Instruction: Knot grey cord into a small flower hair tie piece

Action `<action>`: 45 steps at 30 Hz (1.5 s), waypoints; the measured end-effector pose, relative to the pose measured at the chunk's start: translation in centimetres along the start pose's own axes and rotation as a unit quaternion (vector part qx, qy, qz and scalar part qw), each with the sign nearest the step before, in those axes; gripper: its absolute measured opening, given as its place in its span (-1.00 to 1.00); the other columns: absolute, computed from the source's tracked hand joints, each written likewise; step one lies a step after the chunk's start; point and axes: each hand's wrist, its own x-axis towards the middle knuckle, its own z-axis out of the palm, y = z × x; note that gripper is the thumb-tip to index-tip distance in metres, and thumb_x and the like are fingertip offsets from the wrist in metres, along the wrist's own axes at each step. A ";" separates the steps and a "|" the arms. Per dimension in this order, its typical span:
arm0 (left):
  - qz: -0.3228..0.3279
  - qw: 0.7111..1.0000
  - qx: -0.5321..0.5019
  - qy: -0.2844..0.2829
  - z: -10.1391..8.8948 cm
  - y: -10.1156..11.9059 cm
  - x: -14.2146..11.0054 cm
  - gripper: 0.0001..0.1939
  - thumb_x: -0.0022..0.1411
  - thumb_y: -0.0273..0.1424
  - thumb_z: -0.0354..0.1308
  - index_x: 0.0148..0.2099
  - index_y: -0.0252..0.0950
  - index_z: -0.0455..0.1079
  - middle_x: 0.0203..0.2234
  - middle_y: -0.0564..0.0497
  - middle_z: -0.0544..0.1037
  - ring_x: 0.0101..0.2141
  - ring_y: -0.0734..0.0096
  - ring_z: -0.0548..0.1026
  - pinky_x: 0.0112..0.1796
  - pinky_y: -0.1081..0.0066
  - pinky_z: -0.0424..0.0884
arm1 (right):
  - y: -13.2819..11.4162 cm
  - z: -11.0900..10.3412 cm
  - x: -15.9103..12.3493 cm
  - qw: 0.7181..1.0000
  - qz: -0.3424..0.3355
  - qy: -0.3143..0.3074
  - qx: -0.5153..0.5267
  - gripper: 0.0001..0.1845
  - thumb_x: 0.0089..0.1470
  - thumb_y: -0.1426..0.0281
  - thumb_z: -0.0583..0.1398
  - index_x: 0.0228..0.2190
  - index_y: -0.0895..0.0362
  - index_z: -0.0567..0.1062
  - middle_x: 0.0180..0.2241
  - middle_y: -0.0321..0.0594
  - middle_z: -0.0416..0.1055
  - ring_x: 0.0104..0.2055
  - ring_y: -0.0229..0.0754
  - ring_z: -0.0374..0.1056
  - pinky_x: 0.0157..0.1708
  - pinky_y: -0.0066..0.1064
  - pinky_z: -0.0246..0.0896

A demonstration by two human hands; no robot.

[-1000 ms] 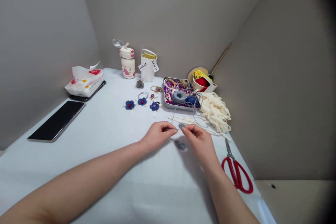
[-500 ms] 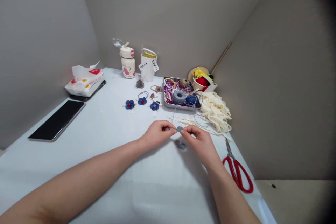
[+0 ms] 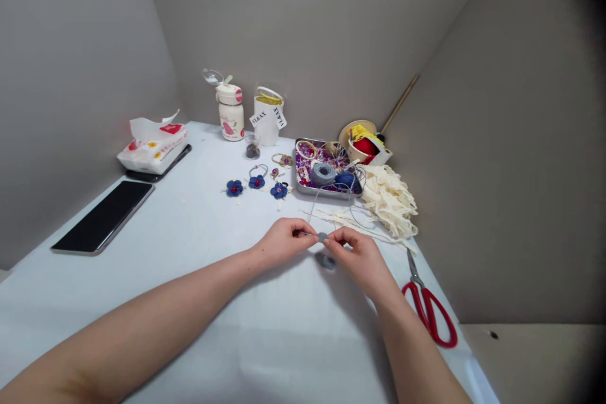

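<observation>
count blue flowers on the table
3: the left blue flower, the middle blue flower with a cord loop above it, and the right blue flower beside the metal tray. The tray's clutter could hide more.

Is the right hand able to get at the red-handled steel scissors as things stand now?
Probably yes. The red-handled steel scissors lie on the white table close to the right of the right hand, with nothing between them. That hand pinches a small grey piece, so it would likely have to let go first.

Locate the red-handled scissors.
In the head view, the red-handled scissors lie at the right edge of the white table, right of the right hand, below the cream lace.
</observation>
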 end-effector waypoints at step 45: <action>0.024 0.999 0.041 0.008 -0.3 -0.4 0.2 -0.84 0.04 -0.35 0.18 -0.37 -0.33 0.53 -0.50 0.00 0.55 -0.47 0.43 0.42 -0.42 0.46 0.30 | 0.1 0.3 0.2 1.000 0.004 0.023 0.002 -0.73 -0.03 0.18 0.21 -0.48 0.15 0.50 -0.48 -0.23 0.43 -0.45 -0.20 0.27 -0.41 -0.40 0.14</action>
